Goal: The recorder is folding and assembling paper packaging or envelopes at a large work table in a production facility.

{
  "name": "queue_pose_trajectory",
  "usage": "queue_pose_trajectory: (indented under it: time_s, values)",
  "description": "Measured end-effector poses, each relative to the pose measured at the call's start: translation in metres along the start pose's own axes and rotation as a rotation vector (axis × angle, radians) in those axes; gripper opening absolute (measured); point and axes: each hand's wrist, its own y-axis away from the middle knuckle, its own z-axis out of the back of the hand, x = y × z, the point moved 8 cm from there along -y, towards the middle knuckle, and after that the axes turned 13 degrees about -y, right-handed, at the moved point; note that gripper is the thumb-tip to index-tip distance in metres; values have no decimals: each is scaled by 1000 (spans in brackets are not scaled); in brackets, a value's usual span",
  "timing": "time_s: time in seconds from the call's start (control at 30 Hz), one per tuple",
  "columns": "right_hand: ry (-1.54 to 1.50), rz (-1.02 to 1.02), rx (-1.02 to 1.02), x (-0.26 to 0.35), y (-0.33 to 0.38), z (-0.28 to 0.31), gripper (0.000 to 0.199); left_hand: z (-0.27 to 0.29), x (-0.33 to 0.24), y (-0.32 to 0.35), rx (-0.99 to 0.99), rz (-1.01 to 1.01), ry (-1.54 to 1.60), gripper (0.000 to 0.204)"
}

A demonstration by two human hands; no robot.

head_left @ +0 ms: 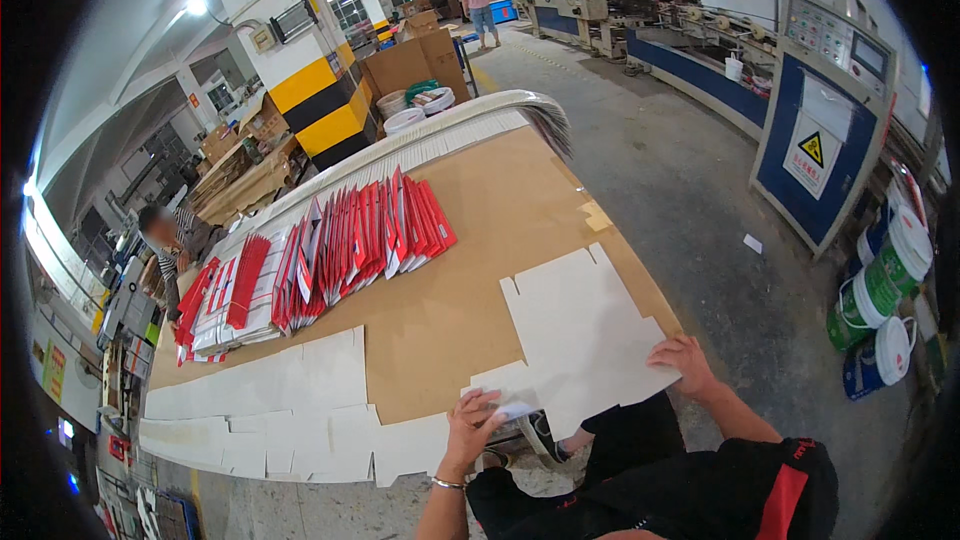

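Right hand holds white cardboard; yellow-triangle warning label on cabinet.

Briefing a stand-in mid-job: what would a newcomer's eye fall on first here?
Probably the row of red-and-white folded cardboard pieces on the left part of the brown-topped table. Next, the large white notched cardboard sheet at the near edge, with the left hand and right hand at its edges. Beyond the table, the yellow-and-black striped pillar stands out.
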Motion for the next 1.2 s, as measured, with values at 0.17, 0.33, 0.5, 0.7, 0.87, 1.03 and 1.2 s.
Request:
queue_pose_trajectory:
  time_s: [0.17,0.33,0.5,0.7,0.87,1.03,1.2]
  values:
    - [-32,52,-59,8,14,-2,42,1,-27,-2,-282,246,-321,29]
    - [-222,-83,-141,3,11,4,62,-32,-82,-10,-47,-207,-62,39]
    - [-414,-607,-239,-28,8,-10,80,-61,-69,-32,-72,25,-65,36]
    - [-671,-429,-855,-50,36,-17,80,-77,-80,-58,-118,79,-431,44]
    - [-1304,-790,-244,-8,47,-110,34,-90,-130,-60,97,-214,-537,74]
    - [-1705,-794,-361,34,17,-160,29,-126,-150,-48,214,-451,-619,82]
    - [-822,-443,-584,2,0,-79,21,-95,-135,-41,131,-253,-489,95]
